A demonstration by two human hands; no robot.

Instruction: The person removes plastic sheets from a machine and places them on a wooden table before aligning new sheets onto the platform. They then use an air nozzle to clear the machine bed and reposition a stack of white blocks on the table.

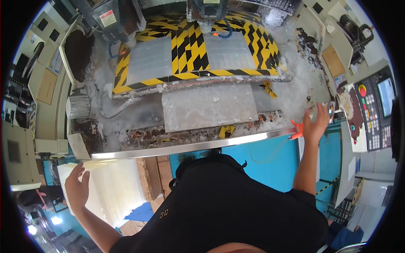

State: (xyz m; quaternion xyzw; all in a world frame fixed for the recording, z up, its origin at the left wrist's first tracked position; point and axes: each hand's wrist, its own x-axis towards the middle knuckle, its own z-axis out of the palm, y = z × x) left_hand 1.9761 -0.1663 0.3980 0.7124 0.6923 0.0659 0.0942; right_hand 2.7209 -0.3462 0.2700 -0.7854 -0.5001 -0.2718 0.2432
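Observation:
My left hand (pixel 77 185) is raised with its fingers stretched and thumb apart, holding nothing. Near it, at the lower left, lies a pile of pale translucent sheets (pixel 112 189). On the far right my right hand (pixel 314 124) has its fingers extended and thumb spread, with nothing visible in it. Close beside its thumb, an orange air gun (pixel 297 130) sits at the end of the machine's metal front rail (pixel 185 148). In front of me, two clear panels (pixel 150 60) (pixel 230 49) lie within yellow and black striped tape (pixel 185 46) on the machine bed.
Two spindle heads (pixel 206 17) (pixel 112 21) hang over the bed. White shavings (pixel 291 92) cover its sides, and a grey plate (pixel 209 105) lies before it. A control panel (pixel 375 109) with a red button stands at the right. Cardboard (pixel 154 177) lies beside the sheets.

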